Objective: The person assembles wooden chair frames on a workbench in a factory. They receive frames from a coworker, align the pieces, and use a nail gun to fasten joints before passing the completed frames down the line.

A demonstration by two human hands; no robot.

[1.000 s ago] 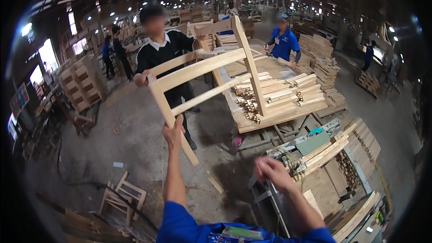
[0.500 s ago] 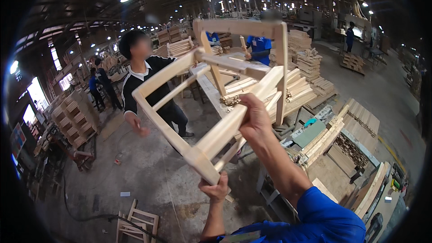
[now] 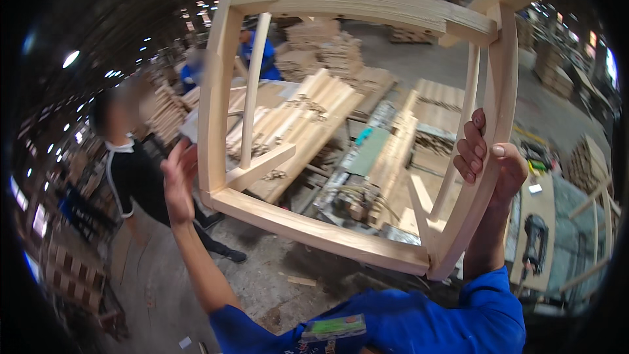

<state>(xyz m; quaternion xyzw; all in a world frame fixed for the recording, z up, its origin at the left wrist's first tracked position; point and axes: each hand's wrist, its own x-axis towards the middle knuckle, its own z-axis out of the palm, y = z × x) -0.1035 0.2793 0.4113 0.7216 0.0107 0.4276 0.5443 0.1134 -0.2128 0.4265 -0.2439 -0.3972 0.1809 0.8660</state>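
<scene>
A pale wooden chair frame (image 3: 327,228) is held up in front of me, tilted, with its near rail low and other bars reaching past the top of the view. My right hand (image 3: 488,154) is wrapped round the frame's right post, fingers on the inner side and thumb in front. At the left post, my left hand (image 3: 179,182) is raised with its fingers stretched upward and not closed round the wood. Whether its palm touches the post I cannot tell.
Beyond the frame lie stacked wooden slats (image 3: 308,121) and a workbench with a green board (image 3: 368,151). A black nail gun (image 3: 535,242) rests on a bench at right, near another wooden frame (image 3: 596,223). A person in black (image 3: 141,180) stands at left.
My view has swung to the right and the chair frame has turned and come closer. My left hand has let go of its lower corner; my right hand now grips the right post.
</scene>
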